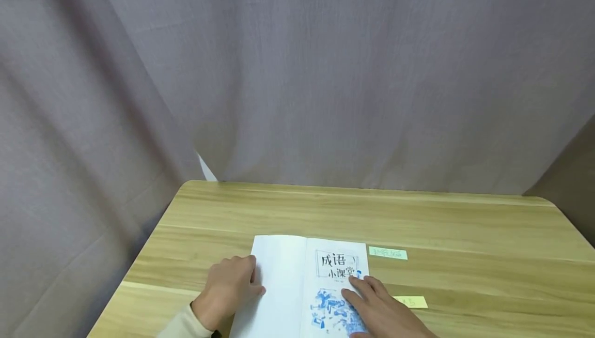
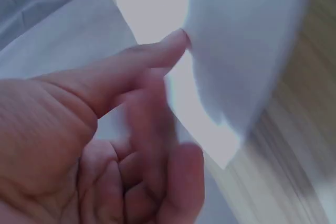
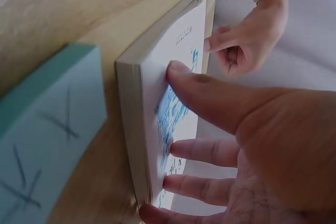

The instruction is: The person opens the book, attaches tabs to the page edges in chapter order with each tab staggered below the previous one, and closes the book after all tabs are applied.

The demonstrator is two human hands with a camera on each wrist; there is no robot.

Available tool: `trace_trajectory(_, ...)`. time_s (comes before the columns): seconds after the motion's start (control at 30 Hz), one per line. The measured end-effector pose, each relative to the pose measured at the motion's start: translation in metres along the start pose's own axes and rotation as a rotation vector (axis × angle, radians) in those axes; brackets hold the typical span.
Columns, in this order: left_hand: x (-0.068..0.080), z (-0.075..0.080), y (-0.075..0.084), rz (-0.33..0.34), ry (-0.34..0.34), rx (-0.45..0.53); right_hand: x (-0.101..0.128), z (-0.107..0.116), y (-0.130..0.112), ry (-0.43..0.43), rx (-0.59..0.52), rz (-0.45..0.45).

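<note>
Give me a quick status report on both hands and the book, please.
Left hand pinching opened cover. Right hand flat on book. Two sticky notes beside it.

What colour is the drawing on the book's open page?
Blue, on a white page of the book, under black characters; the head view shows it best.

White book (image 1: pixel 297 281), black characters and blue illustration on the right page. Pale green sticky note (image 1: pixel 388 252), faint writing, perhaps dark ink, too blurred to tell. Yellow sticky note (image 1: pixel 411 302). Light wood-grain table (image 1: pixel 325 209), streaked tan and honey. Greyish-mauve curtain (image 1: pixel 297 69) behind. Cream sleeve (image 1: pixel 186 325).
</note>
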State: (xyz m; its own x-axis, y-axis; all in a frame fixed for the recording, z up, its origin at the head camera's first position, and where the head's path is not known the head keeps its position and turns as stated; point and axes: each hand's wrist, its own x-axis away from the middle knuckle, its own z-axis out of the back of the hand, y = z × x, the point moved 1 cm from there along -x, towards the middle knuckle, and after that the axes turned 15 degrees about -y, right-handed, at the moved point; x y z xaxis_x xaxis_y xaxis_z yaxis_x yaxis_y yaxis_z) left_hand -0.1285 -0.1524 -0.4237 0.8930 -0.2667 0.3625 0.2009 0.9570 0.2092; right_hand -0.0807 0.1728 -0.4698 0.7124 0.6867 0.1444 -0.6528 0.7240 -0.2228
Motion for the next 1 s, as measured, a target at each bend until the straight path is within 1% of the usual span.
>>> trace_trajectory(0.07,-0.003,-0.001,0.006,-0.119,-0.003,0.022,-0.001,0.000,0.000,-0.001,-0.016,0.002)
trace_trajectory(0.1,-0.005,-0.001,0.009,-0.178,-0.016,0.036,-0.001,0.000,0.000,-0.006,-0.022,-0.001)
trace_trajectory(0.17,-0.010,-0.001,0.015,-0.287,-0.055,0.056,-0.003,-0.001,0.000,-0.016,-0.042,-0.008)
trace_trajectory(0.2,-0.013,-0.001,0.018,-0.329,-0.087,0.076,-0.003,-0.001,0.000,-0.022,-0.050,-0.012)
trace_trajectory(0.23,-0.017,0.000,0.021,-0.364,-0.116,0.091,-0.004,-0.002,0.000,-0.025,-0.058,-0.016)
trace_trajectory(0.3,-0.026,0.001,0.028,-0.403,-0.158,0.107,-0.005,-0.002,0.000,-0.037,-0.078,-0.025)
trace_trajectory(0.33,-0.031,0.002,0.031,-0.417,-0.168,0.111,-0.006,-0.002,0.001,-0.043,-0.084,-0.029)
trace_trajectory(0.4,-0.040,0.004,0.038,-0.427,-0.174,0.122,-0.006,-0.001,0.001,-0.053,-0.096,-0.038)
trace_trajectory(0.5,-0.052,0.005,0.046,-0.426,-0.144,0.131,-0.007,0.001,0.001,-0.077,-0.119,-0.058)
trace_trajectory(0.63,-0.067,0.004,0.054,-0.395,-0.112,0.145,-0.009,0.002,-0.001,-0.115,-0.172,-0.092)
trace_trajectory(0.7,-0.074,0.005,0.058,-0.382,-0.109,0.129,-0.010,0.002,-0.001,-0.119,-0.178,-0.098)
trace_trajectory(0.77,-0.080,0.006,0.061,-0.371,-0.121,0.115,-0.010,0.002,-0.001,-0.113,-0.157,-0.091)
trace_trajectory(0.9,-0.089,0.007,0.066,-0.356,-0.167,0.087,-0.009,0.000,0.001,-0.092,-0.107,-0.071)
trace_trajectory(1.0,-0.093,0.007,0.068,-0.343,-0.195,0.094,-0.008,-0.001,0.001,-0.083,-0.104,-0.070)
